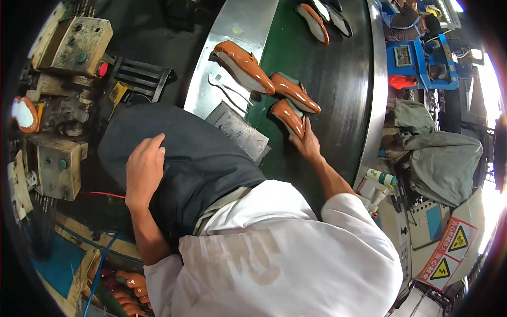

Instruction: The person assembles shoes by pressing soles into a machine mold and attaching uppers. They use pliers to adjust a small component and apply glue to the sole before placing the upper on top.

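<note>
My right hand (306,143) is closed on the near end of a glossy brown shoe (285,117) that lies on the green belt. Two more shoes of the same brown are just beyond it. One, a brown shoe (296,93), lies alongside, and a larger brown shoe (244,66) spans the belt's edge and the metal ledge, sole toward me. My left hand (145,170) hovers over or rests on my dark trouser leg, fingers loosely extended and holding nothing. Whether it touches the cloth I cannot tell.
A scuffed grey block (240,129) and a white tool (222,84) lie on the metal ledge (200,79). Farther up the belt (338,79) are several shoes. A machine with a red button (102,69) stands left; a blue rack (449,68) and draped cloth (443,164) stand right.
</note>
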### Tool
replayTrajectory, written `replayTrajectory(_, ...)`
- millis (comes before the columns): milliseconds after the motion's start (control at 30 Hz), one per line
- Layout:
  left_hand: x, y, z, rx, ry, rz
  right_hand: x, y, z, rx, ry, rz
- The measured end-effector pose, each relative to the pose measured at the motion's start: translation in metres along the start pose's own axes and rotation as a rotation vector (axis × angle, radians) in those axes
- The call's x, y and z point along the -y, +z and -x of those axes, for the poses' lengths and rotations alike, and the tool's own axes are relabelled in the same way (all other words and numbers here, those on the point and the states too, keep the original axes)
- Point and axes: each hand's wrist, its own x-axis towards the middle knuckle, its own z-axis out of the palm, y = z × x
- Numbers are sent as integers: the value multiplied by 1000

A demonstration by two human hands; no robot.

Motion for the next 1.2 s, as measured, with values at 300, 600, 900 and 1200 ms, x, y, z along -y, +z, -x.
replayTrajectory(300,-33,9,-58,-95,65,401,89,-67,-39,-76,170,-604)
replayTrajectory(600,-32,13,-136,-424,-60,1139,349,-76,-59,303,-100,-862)
replayTrajectory(900,60,0,-10,-1087,-356,516,459,21,-36,756,-397,-613)
replayTrajectory(1200,80,9,55,-1018,-267,337,459,42,-34,923,-430,-466)
